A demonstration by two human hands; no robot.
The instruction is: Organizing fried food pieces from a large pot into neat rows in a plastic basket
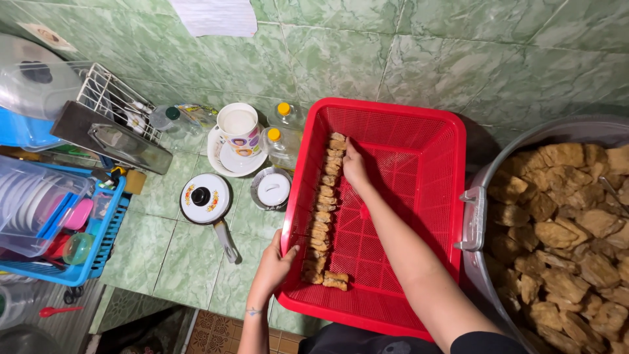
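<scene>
Our left hand curls over the near-left rim of the red basket, which sits on the green tiled desk; if that grip slackens, we judge the basket could slide. Inside it, the row of fried pieces lies along the left wall. Our right hand, arm stretched across, rests fingers together on the far pieces, and a nudge could topple them.

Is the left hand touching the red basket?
Touching. The head view shows the left hand resting on the rim of the red basket, thumb hooked over the edge beside the row of fried pieces.
</scene>
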